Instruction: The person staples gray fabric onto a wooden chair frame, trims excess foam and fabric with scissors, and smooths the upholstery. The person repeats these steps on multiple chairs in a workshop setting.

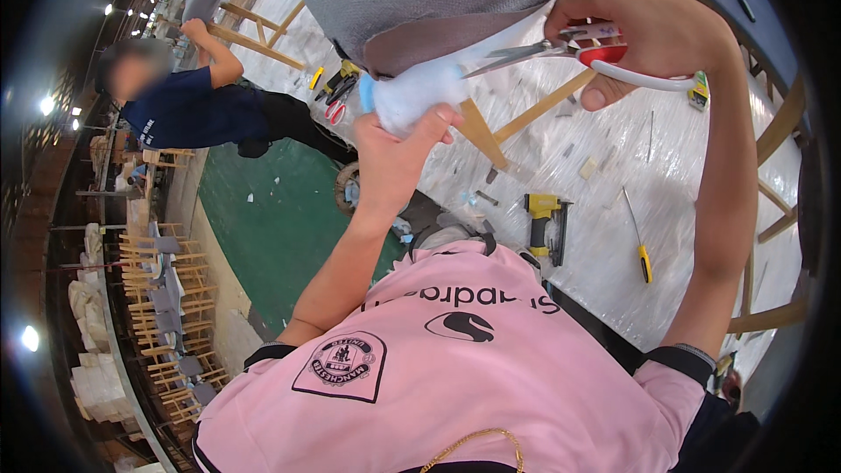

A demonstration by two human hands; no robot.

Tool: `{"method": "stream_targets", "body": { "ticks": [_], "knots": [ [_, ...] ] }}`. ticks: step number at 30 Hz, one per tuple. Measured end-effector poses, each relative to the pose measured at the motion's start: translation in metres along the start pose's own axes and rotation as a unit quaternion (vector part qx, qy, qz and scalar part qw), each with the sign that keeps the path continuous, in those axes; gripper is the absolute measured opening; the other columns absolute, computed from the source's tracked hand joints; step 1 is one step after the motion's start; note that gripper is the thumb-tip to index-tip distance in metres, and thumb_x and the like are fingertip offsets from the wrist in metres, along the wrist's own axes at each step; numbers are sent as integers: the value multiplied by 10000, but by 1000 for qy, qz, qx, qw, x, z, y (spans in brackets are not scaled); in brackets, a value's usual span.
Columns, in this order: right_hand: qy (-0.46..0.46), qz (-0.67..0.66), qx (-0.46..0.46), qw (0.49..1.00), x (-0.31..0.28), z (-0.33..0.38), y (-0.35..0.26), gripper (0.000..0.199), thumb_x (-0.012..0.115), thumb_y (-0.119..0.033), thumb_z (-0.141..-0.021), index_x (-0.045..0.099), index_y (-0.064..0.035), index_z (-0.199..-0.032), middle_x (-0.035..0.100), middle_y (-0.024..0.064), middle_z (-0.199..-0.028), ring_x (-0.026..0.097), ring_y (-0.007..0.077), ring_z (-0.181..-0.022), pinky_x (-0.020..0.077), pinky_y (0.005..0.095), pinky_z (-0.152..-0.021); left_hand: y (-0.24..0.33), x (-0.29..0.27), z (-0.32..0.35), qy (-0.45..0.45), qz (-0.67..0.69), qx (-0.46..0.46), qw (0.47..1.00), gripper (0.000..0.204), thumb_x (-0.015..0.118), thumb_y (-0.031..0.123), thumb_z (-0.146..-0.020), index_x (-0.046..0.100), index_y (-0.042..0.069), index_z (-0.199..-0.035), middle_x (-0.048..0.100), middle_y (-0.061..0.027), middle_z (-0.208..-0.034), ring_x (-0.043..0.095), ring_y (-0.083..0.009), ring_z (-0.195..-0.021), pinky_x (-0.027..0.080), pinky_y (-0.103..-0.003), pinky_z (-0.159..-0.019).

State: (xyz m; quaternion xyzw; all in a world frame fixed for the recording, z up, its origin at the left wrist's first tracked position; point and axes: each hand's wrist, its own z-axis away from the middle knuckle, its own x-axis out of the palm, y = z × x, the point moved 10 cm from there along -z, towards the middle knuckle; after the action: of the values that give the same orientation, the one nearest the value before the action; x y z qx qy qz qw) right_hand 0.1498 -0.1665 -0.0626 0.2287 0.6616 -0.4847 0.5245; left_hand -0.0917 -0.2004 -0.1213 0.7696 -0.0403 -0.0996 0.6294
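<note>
My left hand [392, 158] is closed on a tuft of white padding [416, 95], which sticks out from under a grey upholstered chair [429, 0]. A light-blue edge shows at the padding's left side. In my right hand [670, 31] are scissors [600, 54] with red and white handles. Their blades are parted and point left, with the tips at the padding's right edge. Grey fabric hangs just above the padding, and a wooden chair leg [479, 136] stands to its right.
On the plastic-covered table [604, 201] lie a yellow staple gun [545, 221], a screwdriver [641, 250] and wooden legs. Farther left are another tool [340, 79] and red-handled scissors [335, 112]. A person in dark clothes [197, 109] works at another chair. Chairs [171, 324] are stacked at far left.
</note>
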Motion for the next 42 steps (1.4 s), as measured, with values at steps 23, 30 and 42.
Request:
{"method": "stream_targets", "body": {
  "ticks": [23,30,42],
  "knots": [
    [5,-18,-84,996,-9,-17,-46,841,961,-530,-450,771,-18,-1090,751,150,-1083,730,321,-986,580,393,-961,-20,9,-5,16,138,-89,986,307,818,261,-897,680,35,-1052,663,-28,-861,602,-116,-625,517,-282,-577],
    [-26,17,-93,995,-20,-18,-58,772,1009,-372,-436,782,-19,-1085,764,157,-1083,750,316,-947,590,390,-941,-12,18,-9,2,166,-97,981,291,842,285,-874,711,38,-953,674,-19,-785,607,-102,-619,487,-254,-573],
    [-77,-6,-84,993,-6,-19,-44,793,884,-603,-631,732,-28,-1155,738,137,-1038,722,285,-992,576,375,-911,-14,18,-10,-24,187,-80,979,248,825,197,-887,696,41,-1032,682,-16,-823,616,-102,-628,493,-266,-574]
  ]
}}
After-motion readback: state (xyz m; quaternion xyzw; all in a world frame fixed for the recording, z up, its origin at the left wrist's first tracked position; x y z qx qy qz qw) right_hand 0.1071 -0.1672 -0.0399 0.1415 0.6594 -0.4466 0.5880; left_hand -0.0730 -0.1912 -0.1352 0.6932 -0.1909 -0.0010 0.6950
